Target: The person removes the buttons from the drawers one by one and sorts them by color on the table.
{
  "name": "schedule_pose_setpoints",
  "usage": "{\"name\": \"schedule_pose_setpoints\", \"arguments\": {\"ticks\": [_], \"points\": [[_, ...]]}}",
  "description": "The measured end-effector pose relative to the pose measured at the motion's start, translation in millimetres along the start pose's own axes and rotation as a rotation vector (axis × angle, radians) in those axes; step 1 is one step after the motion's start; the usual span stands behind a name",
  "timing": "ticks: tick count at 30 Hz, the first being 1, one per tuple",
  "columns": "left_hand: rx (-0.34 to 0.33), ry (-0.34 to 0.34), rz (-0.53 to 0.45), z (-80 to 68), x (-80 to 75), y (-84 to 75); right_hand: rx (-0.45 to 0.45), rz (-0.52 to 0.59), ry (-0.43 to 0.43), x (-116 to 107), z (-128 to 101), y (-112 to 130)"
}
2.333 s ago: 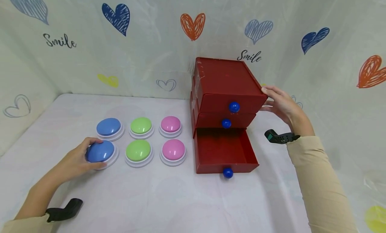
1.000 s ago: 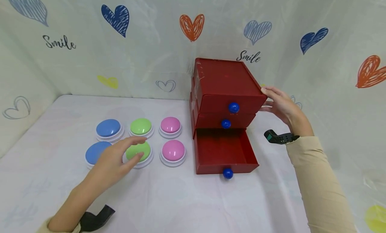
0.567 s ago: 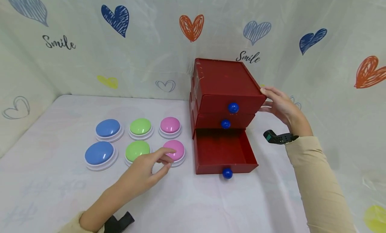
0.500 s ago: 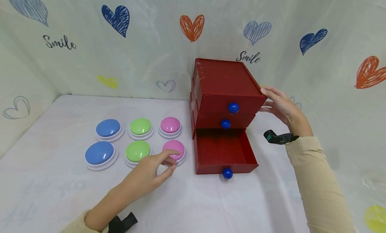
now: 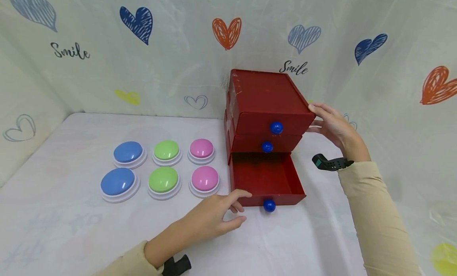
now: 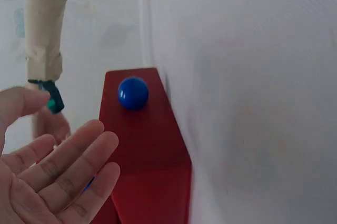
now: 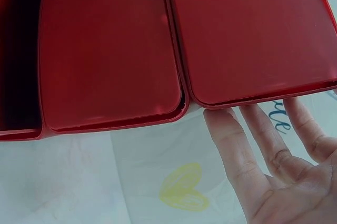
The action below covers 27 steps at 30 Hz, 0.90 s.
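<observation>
Bottom drawer (image 5: 265,177) of the red cabinet (image 5: 265,95) stands pulled out and looks bare inside, the two above it shut; I judge closing it the work left. My left hand (image 5: 217,214), fingers loosely spread and holding nothing, sits just beside the drawer front, near its blue knob (image 5: 269,205); my right hand (image 5: 330,123) lies flat-fingered against the cabinet's right side. Open tablecloth (image 5: 250,244) lies ahead of the drawer; the six dome buttons (image 5: 204,179) stand apart to the left.

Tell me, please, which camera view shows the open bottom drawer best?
The head view: the whole bottom drawer shows, pulled out and empty. The left wrist view shows only its front with the blue knob. The right wrist view shows the cabinet's side.
</observation>
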<state>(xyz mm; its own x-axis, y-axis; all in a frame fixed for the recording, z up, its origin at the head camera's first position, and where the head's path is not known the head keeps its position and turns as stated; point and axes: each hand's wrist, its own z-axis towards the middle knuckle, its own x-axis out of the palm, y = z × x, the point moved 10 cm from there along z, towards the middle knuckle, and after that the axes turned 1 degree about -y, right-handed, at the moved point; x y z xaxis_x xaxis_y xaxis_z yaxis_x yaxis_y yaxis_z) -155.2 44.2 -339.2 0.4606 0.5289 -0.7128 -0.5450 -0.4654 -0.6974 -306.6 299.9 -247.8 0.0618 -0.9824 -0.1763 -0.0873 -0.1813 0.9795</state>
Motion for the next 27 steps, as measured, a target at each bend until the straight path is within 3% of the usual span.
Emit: {"name": "schedule_pose_setpoints", "arguments": {"ticks": [7, 14, 27], "points": [[0.036, 0.060, -0.030, 14.8, 24.6, -7.5, 0.003, -0.007, 0.005, 0, 1, 1], [-0.043, 0.140, -0.005, 31.2, 49.6, 3.5, 0.010, 0.012, 0.003, 0, 0, 0], [-0.065, 0.160, 0.045, 47.1, 62.4, 0.2, 0.009, 0.008, 0.004, -1, 0, -1]]}}
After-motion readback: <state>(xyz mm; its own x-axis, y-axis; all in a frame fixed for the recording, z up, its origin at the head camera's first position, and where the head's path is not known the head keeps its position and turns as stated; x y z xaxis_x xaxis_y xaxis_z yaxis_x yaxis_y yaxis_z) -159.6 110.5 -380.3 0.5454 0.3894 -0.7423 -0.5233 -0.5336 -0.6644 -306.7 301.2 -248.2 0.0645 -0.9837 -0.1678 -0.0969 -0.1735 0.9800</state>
